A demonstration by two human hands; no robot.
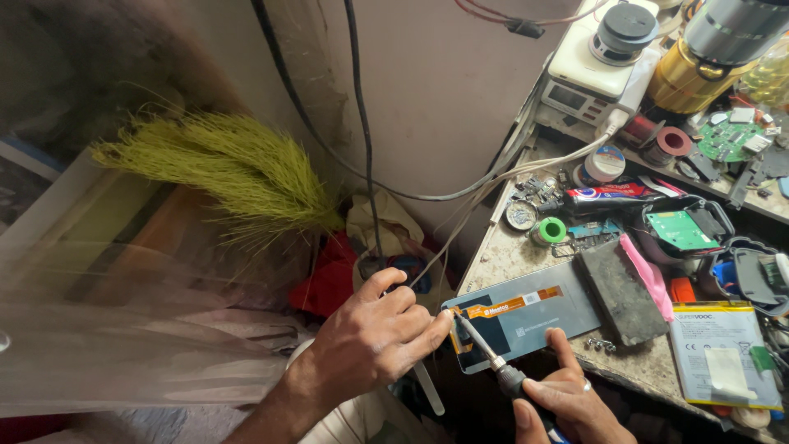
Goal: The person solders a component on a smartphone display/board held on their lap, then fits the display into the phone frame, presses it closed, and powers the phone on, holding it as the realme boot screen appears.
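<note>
1. Phone display panel (526, 316) lies flat, overhanging the near edge of the cluttered surface (509, 255), its long axis running left-right.
2. Left hand (374, 337), fingers curled, pinches its left end.
3. Right hand (567, 395), closed around a screwdriver (485, 349), presses the near edge; the tip meets the left corner.

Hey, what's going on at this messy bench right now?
A person is working on a flat grey phone display panel that hangs over the edge of a cluttered workbench. The left hand pinches the panel's near corner, while the right hand holds a thin pointed tool with its tip at the orange strip on that corner. A phone battery, a dark block and small screws lie nearby.
</note>
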